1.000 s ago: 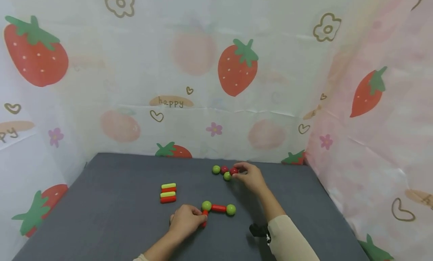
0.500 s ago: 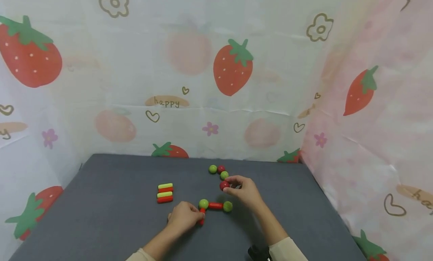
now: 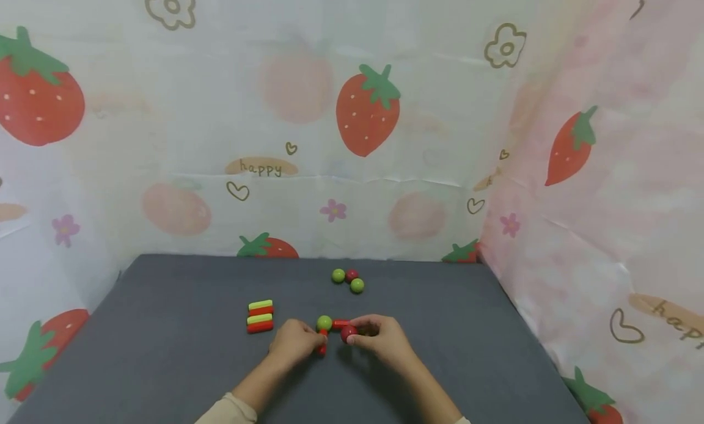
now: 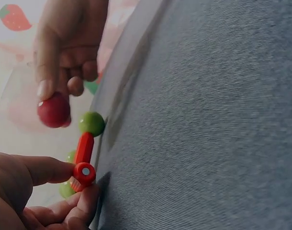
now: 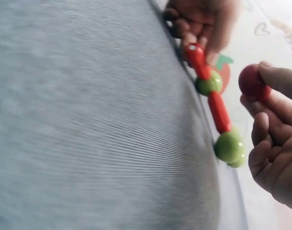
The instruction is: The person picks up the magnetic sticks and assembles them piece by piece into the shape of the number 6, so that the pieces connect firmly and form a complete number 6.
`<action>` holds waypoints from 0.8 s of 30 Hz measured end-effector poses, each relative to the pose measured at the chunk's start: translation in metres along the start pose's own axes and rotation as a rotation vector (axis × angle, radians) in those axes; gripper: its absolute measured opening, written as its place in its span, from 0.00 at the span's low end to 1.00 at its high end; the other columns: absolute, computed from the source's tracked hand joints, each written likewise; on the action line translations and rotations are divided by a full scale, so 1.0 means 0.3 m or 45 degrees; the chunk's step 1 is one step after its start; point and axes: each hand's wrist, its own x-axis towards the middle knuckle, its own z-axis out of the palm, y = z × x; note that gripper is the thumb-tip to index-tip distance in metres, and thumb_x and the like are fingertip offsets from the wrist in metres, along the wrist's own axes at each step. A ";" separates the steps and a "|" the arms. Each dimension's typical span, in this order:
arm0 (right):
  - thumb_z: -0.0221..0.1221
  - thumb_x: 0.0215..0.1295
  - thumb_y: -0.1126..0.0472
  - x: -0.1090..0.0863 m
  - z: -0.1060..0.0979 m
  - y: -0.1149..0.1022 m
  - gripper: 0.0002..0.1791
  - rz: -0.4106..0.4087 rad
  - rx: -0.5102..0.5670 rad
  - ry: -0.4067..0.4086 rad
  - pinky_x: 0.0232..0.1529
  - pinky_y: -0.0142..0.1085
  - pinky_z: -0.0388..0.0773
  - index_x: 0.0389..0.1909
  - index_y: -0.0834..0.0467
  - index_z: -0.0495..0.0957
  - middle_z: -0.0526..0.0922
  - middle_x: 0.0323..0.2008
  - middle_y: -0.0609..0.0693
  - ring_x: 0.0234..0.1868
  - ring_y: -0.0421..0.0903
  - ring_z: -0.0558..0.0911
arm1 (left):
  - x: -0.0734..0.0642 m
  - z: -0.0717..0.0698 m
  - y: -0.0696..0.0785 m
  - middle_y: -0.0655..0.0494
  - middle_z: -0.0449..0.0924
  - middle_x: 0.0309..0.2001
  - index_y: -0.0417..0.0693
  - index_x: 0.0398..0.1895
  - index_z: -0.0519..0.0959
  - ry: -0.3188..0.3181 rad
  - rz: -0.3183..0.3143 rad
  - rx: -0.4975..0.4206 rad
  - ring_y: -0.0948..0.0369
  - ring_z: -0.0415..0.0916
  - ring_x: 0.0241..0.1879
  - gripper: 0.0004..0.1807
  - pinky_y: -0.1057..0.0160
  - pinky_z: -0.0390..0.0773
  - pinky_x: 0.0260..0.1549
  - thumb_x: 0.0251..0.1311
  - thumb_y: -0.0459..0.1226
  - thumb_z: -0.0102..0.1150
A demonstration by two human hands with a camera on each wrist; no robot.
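Observation:
My left hand point(image 3: 293, 344) pinches a red rod point(image 5: 197, 62) between thumb and finger; a pale round disc shows on its free end in the left wrist view. That rod joins a green ball point(image 3: 324, 323), from which a second red rod point(image 5: 219, 112) runs to another green ball point(image 5: 229, 147), making an L shape. My right hand point(image 3: 385, 341) holds a dark red ball point(image 3: 348, 334) by thumb and fingertips. Both wrist views show this ball beside the second rod, apart from it. In the head view, the right hand hides most of the end green ball.
Farther back on the grey table point(image 3: 181, 363) lie a green ball point(image 3: 338, 275), a red ball point(image 3: 352, 275) and a second green ball point(image 3: 357, 285). Several yellow and red rods point(image 3: 260, 317) lie side by side left of the hands. A strawberry-print curtain point(image 3: 308, 216) borders the table.
My right hand has drawn the red ball away from the group at the back, toward me, to beside the L-shaped piece. The left hand keeps its pinch on the rod. The head view has shifted slightly right.

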 end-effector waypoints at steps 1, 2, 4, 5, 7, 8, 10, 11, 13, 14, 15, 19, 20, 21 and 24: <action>0.73 0.50 0.48 -0.005 0.006 0.004 0.19 0.004 0.008 -0.011 0.38 0.36 0.77 0.43 0.49 0.85 0.87 0.40 0.45 0.38 0.41 0.82 | 0.004 -0.001 0.001 0.61 0.77 0.18 0.53 0.15 0.83 0.000 0.000 -0.006 0.61 0.71 0.22 0.13 0.61 0.65 0.23 0.46 0.49 0.71; 0.73 0.50 0.49 -0.009 0.012 0.008 0.19 0.007 0.011 -0.021 0.37 0.36 0.77 0.43 0.50 0.85 0.87 0.40 0.46 0.38 0.41 0.82 | 0.007 -0.002 0.002 0.61 0.77 0.18 0.53 0.15 0.83 -0.001 0.003 -0.011 0.61 0.71 0.21 0.13 0.61 0.64 0.22 0.46 0.49 0.71; 0.73 0.50 0.50 -0.018 0.025 0.014 0.19 0.018 0.028 -0.041 0.36 0.35 0.77 0.43 0.51 0.85 0.87 0.40 0.47 0.37 0.40 0.82 | 0.013 -0.004 0.005 0.61 0.77 0.18 0.52 0.16 0.84 -0.004 0.000 -0.015 0.61 0.71 0.22 0.13 0.62 0.64 0.22 0.46 0.49 0.71; 0.73 0.50 0.50 -0.022 0.032 0.016 0.19 0.029 0.039 -0.050 0.35 0.35 0.77 0.42 0.52 0.85 0.88 0.40 0.47 0.36 0.40 0.82 | 0.016 -0.005 0.005 0.60 0.77 0.19 0.52 0.16 0.84 -0.006 0.000 -0.013 0.61 0.71 0.22 0.13 0.62 0.63 0.23 0.46 0.50 0.71; 0.73 0.50 0.51 -0.028 0.047 0.020 0.18 0.048 0.057 -0.064 0.33 0.35 0.77 0.42 0.52 0.86 0.88 0.38 0.47 0.35 0.40 0.82 | 0.020 -0.006 0.008 0.61 0.78 0.20 0.52 0.17 0.84 -0.008 0.003 -0.004 0.61 0.71 0.23 0.13 0.61 0.63 0.23 0.46 0.50 0.71; 0.74 0.50 0.52 -0.031 0.054 0.021 0.17 0.058 0.066 -0.068 0.32 0.34 0.76 0.41 0.53 0.86 0.88 0.38 0.47 0.34 0.39 0.82 | 0.022 -0.007 0.010 0.61 0.78 0.20 0.52 0.17 0.84 -0.012 0.000 -0.003 0.61 0.71 0.23 0.13 0.61 0.64 0.24 0.46 0.50 0.71; 0.74 0.50 0.53 -0.035 0.070 0.024 0.17 0.070 0.089 -0.074 0.31 0.34 0.76 0.40 0.54 0.86 0.88 0.35 0.48 0.33 0.39 0.82 | 0.025 -0.006 0.012 0.60 0.79 0.21 0.52 0.18 0.84 -0.015 -0.008 -0.005 0.61 0.72 0.24 0.14 0.61 0.64 0.24 0.46 0.51 0.71; 0.74 0.49 0.54 -0.038 0.078 0.025 0.16 0.082 0.101 -0.077 0.31 0.34 0.76 0.40 0.54 0.86 0.88 0.35 0.48 0.32 0.39 0.82 | 0.026 -0.005 0.013 0.60 0.79 0.21 0.52 0.18 0.84 -0.014 -0.013 -0.004 0.61 0.72 0.24 0.14 0.61 0.64 0.25 0.47 0.51 0.71; 0.74 0.50 0.54 -0.042 0.093 0.026 0.16 0.105 0.124 -0.085 0.30 0.33 0.75 0.39 0.55 0.86 0.88 0.33 0.48 0.32 0.38 0.83 | 0.026 -0.004 0.016 0.60 0.80 0.22 0.53 0.18 0.84 -0.011 -0.024 -0.008 0.61 0.72 0.26 0.14 0.60 0.64 0.28 0.48 0.51 0.70; 0.74 0.50 0.54 -0.044 0.099 0.026 0.16 0.114 0.128 -0.086 0.30 0.33 0.75 0.38 0.55 0.86 0.88 0.33 0.48 0.32 0.38 0.83 | 0.026 -0.003 0.018 0.60 0.80 0.22 0.53 0.18 0.84 -0.011 -0.032 -0.013 0.60 0.72 0.26 0.14 0.59 0.64 0.29 0.48 0.51 0.70; 0.74 0.49 0.54 -0.046 0.106 0.026 0.16 0.126 0.130 -0.087 0.29 0.33 0.75 0.38 0.55 0.86 0.88 0.33 0.48 0.31 0.38 0.82 | 0.026 -0.003 0.019 0.60 0.80 0.22 0.53 0.18 0.84 -0.008 -0.035 -0.016 0.60 0.72 0.26 0.14 0.58 0.64 0.30 0.48 0.51 0.70; 0.75 0.48 0.53 -0.053 0.130 0.021 0.16 0.168 0.134 -0.079 0.24 0.33 0.72 0.37 0.54 0.87 0.88 0.32 0.47 0.28 0.37 0.80 | 0.023 -0.002 0.023 0.59 0.80 0.23 0.52 0.18 0.84 0.002 -0.028 -0.029 0.59 0.72 0.27 0.15 0.52 0.65 0.37 0.49 0.51 0.70; 0.75 0.48 0.53 -0.054 0.136 0.020 0.16 0.173 0.136 -0.073 0.24 0.33 0.71 0.37 0.54 0.87 0.88 0.31 0.47 0.28 0.36 0.80 | 0.023 -0.001 0.023 0.59 0.80 0.22 0.52 0.18 0.84 0.002 -0.026 -0.031 0.59 0.72 0.27 0.15 0.51 0.66 0.38 0.49 0.51 0.70; 0.75 0.48 0.52 -0.054 0.142 0.019 0.16 0.178 0.141 -0.068 0.23 0.32 0.70 0.37 0.54 0.87 0.88 0.31 0.46 0.27 0.36 0.79 | 0.023 0.000 0.022 0.59 0.80 0.23 0.52 0.18 0.85 0.004 -0.022 -0.031 0.59 0.72 0.27 0.15 0.49 0.65 0.39 0.49 0.51 0.70; 0.75 0.47 0.53 -0.055 0.163 0.016 0.15 0.178 0.169 -0.038 0.22 0.31 0.69 0.36 0.55 0.87 0.88 0.30 0.46 0.25 0.36 0.77 | 0.024 0.002 0.021 0.59 0.80 0.23 0.52 0.18 0.85 0.007 -0.035 -0.029 0.59 0.72 0.27 0.14 0.47 0.65 0.41 0.50 0.51 0.69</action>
